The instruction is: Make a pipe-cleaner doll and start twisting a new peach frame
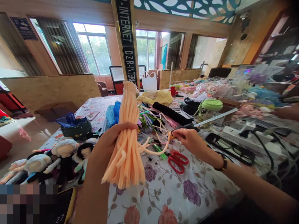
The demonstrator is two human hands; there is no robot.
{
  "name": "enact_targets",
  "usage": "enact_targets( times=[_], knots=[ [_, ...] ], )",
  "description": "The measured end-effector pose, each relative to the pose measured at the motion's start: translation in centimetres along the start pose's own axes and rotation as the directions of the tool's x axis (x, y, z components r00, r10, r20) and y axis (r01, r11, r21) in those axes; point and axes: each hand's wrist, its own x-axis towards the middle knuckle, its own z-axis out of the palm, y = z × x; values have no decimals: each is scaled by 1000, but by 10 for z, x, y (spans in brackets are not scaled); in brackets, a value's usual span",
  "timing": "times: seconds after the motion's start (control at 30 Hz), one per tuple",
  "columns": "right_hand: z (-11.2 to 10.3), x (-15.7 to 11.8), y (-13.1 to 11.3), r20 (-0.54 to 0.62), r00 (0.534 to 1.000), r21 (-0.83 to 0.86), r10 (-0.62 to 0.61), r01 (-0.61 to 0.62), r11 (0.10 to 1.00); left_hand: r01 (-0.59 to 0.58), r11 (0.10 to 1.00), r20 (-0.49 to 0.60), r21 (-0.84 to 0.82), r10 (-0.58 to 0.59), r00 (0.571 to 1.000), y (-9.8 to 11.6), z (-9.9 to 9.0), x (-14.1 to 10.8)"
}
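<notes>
My left hand (114, 137) is wrapped round a thick bundle of peach pipe cleaners (128, 115), holding it upright over the table. Below my grip the stems fan out, and one is bent near its end. A single peach pipe cleaner (161, 151) curves out from the bundle to the right. Its far end meets the pinched fingertips of my right hand (187, 138). Just behind those fingers lies a dark glue gun (190, 126) with a long, pale glue stick (217, 117) in it. Red-handled scissors (177, 161) lie on the floral tablecloth (173, 193) below.
Several small dolls (63, 155) lie at left beside a dark basket (77, 128). Blue pipe cleaners (113, 113), a black bundle (173, 113) and a green-lidded jar (211, 109) stand behind. A power strip (252, 140) with cables is at right. A phone (66, 202) lies at lower left.
</notes>
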Motion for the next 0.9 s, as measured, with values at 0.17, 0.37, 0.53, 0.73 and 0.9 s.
enact_targets(
  times=[0.17, 0.37, 0.53, 0.73, 0.9],
  knots=[
    [-12, -7, 5, -44, 999, -176, 22, -30, 984, -45, 993, -55, 113, 51, 997, 11, -15, -4],
    [1, 1, -11, 25, 967, 445, 254, -238, 863, -55, 997, 111, 58, 48, 993, 7, -12, 3],
    [24, 7, -34, 400, 865, 811, 303, -488, 323, -38, 998, 150, 52, 29, 988, -1, 5, 5],
    [25, 3, -38, 731, 668, 672, 142, -740, 25, -119, 993, 146, 20, 115, 983, 6, -6, 5],
    [19, 2, -32, 757, 651, 649, 59, -759, 52, -88, 996, 127, -12, 89, 988, 10, -13, 1]
  ],
)
